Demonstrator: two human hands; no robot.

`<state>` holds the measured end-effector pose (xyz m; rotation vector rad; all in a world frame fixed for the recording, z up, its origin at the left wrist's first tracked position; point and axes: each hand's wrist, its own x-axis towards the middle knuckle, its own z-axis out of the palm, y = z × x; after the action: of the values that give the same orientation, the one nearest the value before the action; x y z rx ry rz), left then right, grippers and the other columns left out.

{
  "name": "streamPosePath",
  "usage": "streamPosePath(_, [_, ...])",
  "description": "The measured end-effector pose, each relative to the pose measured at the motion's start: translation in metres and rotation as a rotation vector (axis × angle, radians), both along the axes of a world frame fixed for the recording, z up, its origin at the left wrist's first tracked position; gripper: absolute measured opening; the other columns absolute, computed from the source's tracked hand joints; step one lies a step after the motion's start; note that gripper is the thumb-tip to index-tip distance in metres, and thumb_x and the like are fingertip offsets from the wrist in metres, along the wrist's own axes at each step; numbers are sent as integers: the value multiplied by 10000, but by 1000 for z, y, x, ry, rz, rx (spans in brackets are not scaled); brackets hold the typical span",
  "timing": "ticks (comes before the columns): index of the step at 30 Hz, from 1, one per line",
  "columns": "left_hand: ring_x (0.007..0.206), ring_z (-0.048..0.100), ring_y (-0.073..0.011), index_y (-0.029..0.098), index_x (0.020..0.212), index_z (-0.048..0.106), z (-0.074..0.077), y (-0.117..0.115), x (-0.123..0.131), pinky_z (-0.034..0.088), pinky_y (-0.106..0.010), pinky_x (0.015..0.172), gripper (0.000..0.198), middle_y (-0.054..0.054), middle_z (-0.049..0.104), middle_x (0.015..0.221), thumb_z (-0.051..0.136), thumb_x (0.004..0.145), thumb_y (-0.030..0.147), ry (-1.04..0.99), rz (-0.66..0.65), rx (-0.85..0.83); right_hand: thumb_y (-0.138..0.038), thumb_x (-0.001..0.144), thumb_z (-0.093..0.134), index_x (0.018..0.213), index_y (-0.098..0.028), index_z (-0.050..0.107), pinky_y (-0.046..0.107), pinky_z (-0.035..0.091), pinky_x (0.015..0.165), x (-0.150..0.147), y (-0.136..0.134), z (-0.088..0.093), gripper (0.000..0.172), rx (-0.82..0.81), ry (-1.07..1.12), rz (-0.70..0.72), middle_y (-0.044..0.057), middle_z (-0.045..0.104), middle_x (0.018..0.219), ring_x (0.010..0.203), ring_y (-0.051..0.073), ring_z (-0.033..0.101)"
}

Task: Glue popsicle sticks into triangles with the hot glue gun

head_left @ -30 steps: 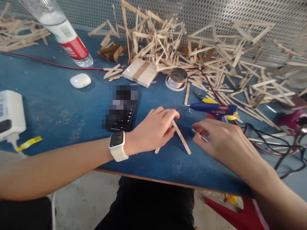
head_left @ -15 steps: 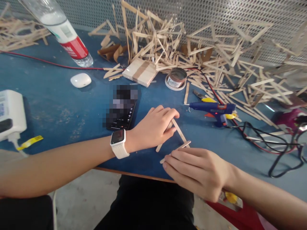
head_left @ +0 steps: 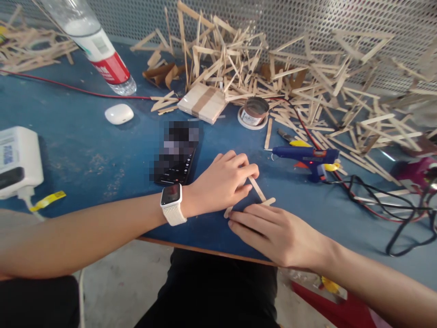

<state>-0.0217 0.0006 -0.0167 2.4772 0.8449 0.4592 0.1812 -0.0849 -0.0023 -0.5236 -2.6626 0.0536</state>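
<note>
My left hand [head_left: 223,180], with a watch [head_left: 172,202] on its wrist, is closed at the top corner where two wooden craft sticks [head_left: 257,188] meet in a V. Its fingers cover that corner. My right hand [head_left: 278,232] is closed on another craft stick [head_left: 270,201], which lies across the lower ends of the V. The fingers hide most of this stick; its right tip shows past the right leg. By the right fingertips, the left leg's end [head_left: 228,212] peeks out. A blue glue gun [head_left: 307,156] lies to the right of my hands.
Behind stand a heap of joined craft sticks [head_left: 218,59], a banded stick bundle [head_left: 203,102] and a small round tin [head_left: 254,111]. A phone [head_left: 175,157], white case [head_left: 119,114], bottle [head_left: 109,64] and white plug block [head_left: 20,159] are leftward. Black cables [head_left: 365,196] coil at right.
My right hand has brought its stick up and left against the lower ends of the V. My left hand stays at the top corner. The view has shifted slightly.
</note>
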Motion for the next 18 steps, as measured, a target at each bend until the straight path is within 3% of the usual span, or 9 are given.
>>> streamPosePath(8, [1128,567,-261,199,1162,695,2,-1,0,452,-451,1045,140,-61,670,1182,599,1065,167,-1,-4,3,-88,1094,546,1163,-71,784,353,636,811,0,-1,0,248,30,6,25,114,825,1068,952,218,745])
streamPosePath(18, [1130,569,-263,194,1179,688,1,-1,0,462,-445,1038,140,-63,667,1180,595,1076,175,20,-6,34,-146,974,789,1125,-81,826,305,632,742,-8,-9,-4,169,46,151,246,84,821,1077,951,180,741])
